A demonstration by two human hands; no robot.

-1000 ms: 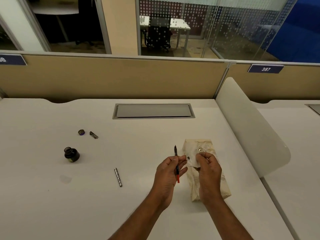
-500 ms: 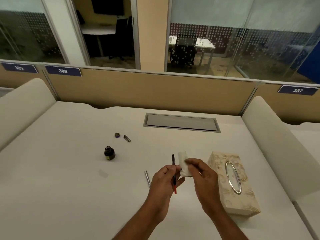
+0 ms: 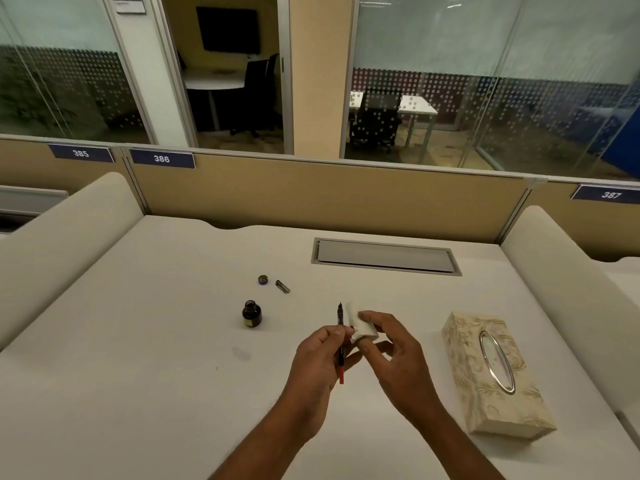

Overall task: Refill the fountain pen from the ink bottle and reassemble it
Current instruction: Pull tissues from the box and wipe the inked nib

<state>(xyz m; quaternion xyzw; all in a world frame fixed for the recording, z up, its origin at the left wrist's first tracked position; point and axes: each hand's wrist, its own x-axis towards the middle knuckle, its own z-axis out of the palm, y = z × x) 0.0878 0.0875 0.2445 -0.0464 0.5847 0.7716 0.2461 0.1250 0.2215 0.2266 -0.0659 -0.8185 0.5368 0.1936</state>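
My left hand [image 3: 317, 358] grips the fountain pen's front section [image 3: 340, 318] upright, with the dark nib at the top and a red end sticking out below the fingers. Just to the right of the nib, my right hand [image 3: 394, 355] pinches a folded white tissue [image 3: 360, 323]. The small dark ink bottle [image 3: 251, 313] stands open on the desk to the left of the pen. Behind it lie its cap [image 3: 263, 279] and a short metal pen part [image 3: 282, 286]. The silver barrel is hidden behind my left hand.
A patterned cream tissue box [image 3: 491, 375] lies on the right of the white desk [image 3: 138, 393]. A grey cable hatch [image 3: 384, 256] sits at the back. There is a faint stain [image 3: 241, 354] in front of the bottle. Padded dividers flank both sides.
My right hand has left the tissue box with a tissue and brought it beside the pen's nib. The view has shifted, so the box now lies to the right of my hands.
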